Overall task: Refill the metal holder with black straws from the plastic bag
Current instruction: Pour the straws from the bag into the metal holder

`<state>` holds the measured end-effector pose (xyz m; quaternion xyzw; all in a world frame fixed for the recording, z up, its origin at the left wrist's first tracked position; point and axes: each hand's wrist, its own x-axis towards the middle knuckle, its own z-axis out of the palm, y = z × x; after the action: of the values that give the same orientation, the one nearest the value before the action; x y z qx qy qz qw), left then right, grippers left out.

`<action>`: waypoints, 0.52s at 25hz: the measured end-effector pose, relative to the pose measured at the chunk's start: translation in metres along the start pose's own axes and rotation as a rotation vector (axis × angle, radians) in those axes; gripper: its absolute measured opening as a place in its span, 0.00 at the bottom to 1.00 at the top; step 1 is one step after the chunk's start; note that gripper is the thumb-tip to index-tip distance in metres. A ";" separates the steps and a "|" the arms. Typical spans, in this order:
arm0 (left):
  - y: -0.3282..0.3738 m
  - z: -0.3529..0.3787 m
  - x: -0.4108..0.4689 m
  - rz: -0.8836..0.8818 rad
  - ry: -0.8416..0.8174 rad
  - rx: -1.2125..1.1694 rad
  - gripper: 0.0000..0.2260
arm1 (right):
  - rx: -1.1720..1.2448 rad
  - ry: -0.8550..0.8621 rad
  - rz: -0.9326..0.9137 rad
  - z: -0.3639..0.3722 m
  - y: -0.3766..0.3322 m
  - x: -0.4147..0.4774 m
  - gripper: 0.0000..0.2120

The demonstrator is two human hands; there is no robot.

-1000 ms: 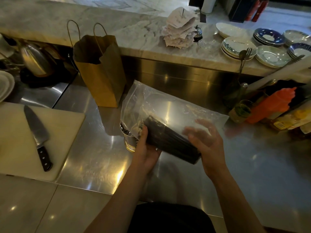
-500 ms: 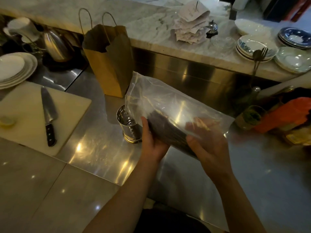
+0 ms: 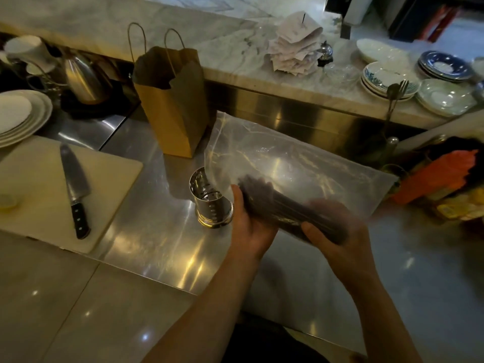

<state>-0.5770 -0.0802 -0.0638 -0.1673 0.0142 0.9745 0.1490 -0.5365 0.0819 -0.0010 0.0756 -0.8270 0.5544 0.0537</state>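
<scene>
Two bare hands hold a clear plastic bag (image 3: 288, 158) over a steel bench (image 3: 157, 237). The left grip (image 3: 248, 224) curls round one end of a bundle of black straws (image 3: 282, 205) through the plastic, thumb on the near side and fingers tucked beneath. The right grip (image 3: 337, 231) clasps the other end of the same bundle through the bag, thumb on the near side. Its fingers over the top are blurred, so I cannot tell how they lie. The straws lie slanted low in the bag, and the loose plastic above them spreads up and back.

The metal holder (image 3: 209, 200) stands upright on the bench just left of the left grip. It is a shiny cup with slotted walls, and no straws show in the part of its inside that is in view. The bag's left edge overlaps its rim in this view; whether they touch I cannot tell.

Behind the holder stands a brown paper bag (image 3: 172, 108) with twisted handles. Farther left a cutting board (image 3: 34, 195) carries a black-handled knife (image 3: 74, 184). Beyond the board are stacked white plates (image 3: 23, 116) and a steel kettle (image 3: 83, 79). On the marble ledge (image 3: 131, 30) at the back sit a spike of paper slips (image 3: 296, 48) and patterned dishes (image 3: 385, 77).
</scene>
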 end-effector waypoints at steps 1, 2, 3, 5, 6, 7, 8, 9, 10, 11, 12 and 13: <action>0.001 -0.002 0.000 -0.021 -0.020 -0.004 0.38 | -0.022 0.011 -0.001 0.001 -0.005 -0.004 0.17; 0.002 -0.004 0.000 -0.039 -0.043 -0.004 0.38 | -0.036 0.024 -0.001 0.001 -0.009 -0.008 0.17; 0.002 -0.005 0.000 -0.054 -0.063 0.001 0.38 | -0.038 0.044 0.010 0.001 -0.011 -0.011 0.17; -0.001 -0.009 -0.001 -0.069 -0.085 0.026 0.35 | -0.034 0.074 0.047 0.000 -0.013 -0.017 0.17; -0.003 -0.011 -0.001 -0.076 -0.095 0.037 0.33 | -0.047 0.084 0.050 -0.001 -0.014 -0.019 0.18; -0.005 -0.010 -0.002 -0.083 -0.102 0.039 0.31 | -0.074 0.088 0.046 -0.004 -0.015 -0.021 0.18; -0.008 -0.010 -0.004 -0.084 -0.105 0.037 0.30 | -0.097 0.082 0.045 -0.007 -0.016 -0.023 0.17; -0.009 -0.009 -0.006 -0.077 -0.111 0.036 0.30 | -0.105 0.078 0.055 -0.010 -0.016 -0.021 0.16; -0.011 -0.009 -0.007 -0.065 -0.116 0.041 0.31 | -0.105 0.070 0.070 -0.012 -0.016 -0.020 0.17; -0.012 -0.009 -0.007 -0.054 -0.121 0.052 0.32 | -0.108 0.059 0.072 -0.014 -0.016 -0.019 0.18; -0.013 -0.008 -0.006 -0.042 -0.133 0.058 0.33 | -0.118 0.040 0.061 -0.017 -0.016 -0.015 0.18; -0.014 -0.008 -0.004 -0.027 -0.141 0.056 0.35 | -0.133 0.016 0.046 -0.019 -0.016 -0.012 0.17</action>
<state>-0.5662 -0.0683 -0.0696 -0.0943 0.0286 0.9809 0.1675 -0.5218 0.0945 0.0191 0.0483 -0.8631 0.4999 0.0523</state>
